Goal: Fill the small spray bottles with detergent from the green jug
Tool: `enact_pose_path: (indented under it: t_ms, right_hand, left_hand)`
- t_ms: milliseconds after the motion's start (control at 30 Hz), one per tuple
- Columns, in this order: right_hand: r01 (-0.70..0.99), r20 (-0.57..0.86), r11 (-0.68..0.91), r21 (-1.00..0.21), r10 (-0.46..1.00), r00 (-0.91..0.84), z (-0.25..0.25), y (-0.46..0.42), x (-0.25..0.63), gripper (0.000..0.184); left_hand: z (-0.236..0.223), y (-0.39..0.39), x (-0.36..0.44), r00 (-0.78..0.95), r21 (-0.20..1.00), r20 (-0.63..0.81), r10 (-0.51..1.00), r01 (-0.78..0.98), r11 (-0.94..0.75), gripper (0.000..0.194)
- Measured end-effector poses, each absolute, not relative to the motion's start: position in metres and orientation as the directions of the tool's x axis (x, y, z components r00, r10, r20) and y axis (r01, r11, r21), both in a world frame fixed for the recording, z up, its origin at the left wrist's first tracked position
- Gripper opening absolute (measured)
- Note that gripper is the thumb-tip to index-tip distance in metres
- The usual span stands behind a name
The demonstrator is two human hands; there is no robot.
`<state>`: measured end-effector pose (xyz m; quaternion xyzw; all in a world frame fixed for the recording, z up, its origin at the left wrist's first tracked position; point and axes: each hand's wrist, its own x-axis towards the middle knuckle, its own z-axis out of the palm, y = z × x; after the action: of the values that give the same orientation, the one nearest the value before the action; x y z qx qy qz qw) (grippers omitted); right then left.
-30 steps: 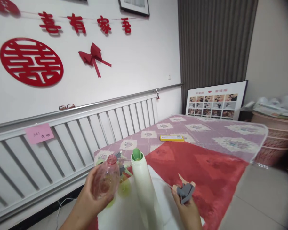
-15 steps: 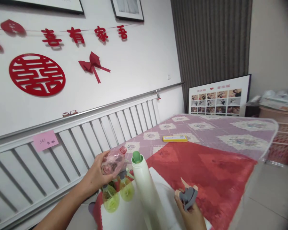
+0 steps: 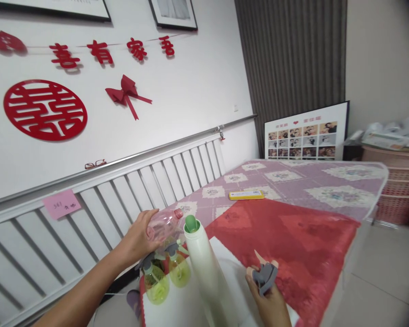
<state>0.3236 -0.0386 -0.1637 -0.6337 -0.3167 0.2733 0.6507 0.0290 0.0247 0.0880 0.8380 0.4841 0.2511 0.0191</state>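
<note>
My left hand (image 3: pixel 141 234) is closed around a clear pink spray bottle body (image 3: pixel 163 225), tilted with its open neck to the right. Just beside that neck stands a tall pale green bottle (image 3: pixel 206 261) with a green pouring spout; no hand shows on it and its base is out of view. A grey trigger spray head (image 3: pixel 266 278) is gripped in my right hand (image 3: pixel 269 297), over the white sheet and red cloth. Two spray bottles with yellow-green liquid stand below my left hand, the left one (image 3: pixel 157 286) nearer and the right one (image 3: pixel 179 269) farther.
Under the bottles lies a white sheet (image 3: pixel 172 313) on a red cloth (image 3: pixel 313 245). A yellow-edged flat box (image 3: pixel 246 195) rests on the purple patterned table cover (image 3: pixel 293 186). A white radiator (image 3: pixel 98 218) runs along the left wall. Pink baskets (image 3: pixel 397 200) stand at right.
The pink bottle body has tipped slightly closer to level, still in my left hand. The view has shifted a little to the right. My right hand keeps the spray head.
</note>
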Motion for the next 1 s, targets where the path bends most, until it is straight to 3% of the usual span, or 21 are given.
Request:
enact_pose_path:
  t_ms: [767,1000]
  right_hand:
    - [0.013,0.077,0.093,-0.996,0.731,0.679,-0.150,-0.039,0.320,0.038]
    - [-0.013,0.041,0.065,-0.998,0.754,0.656,-0.163,-0.033,0.322,0.044]
  left_hand:
    - [0.094,0.045,0.030,0.517,-0.007,0.414,0.749,0.825,-0.565,0.074]
    - [0.093,0.049,0.027,0.547,-0.064,0.394,0.738,0.818,-0.572,0.076]
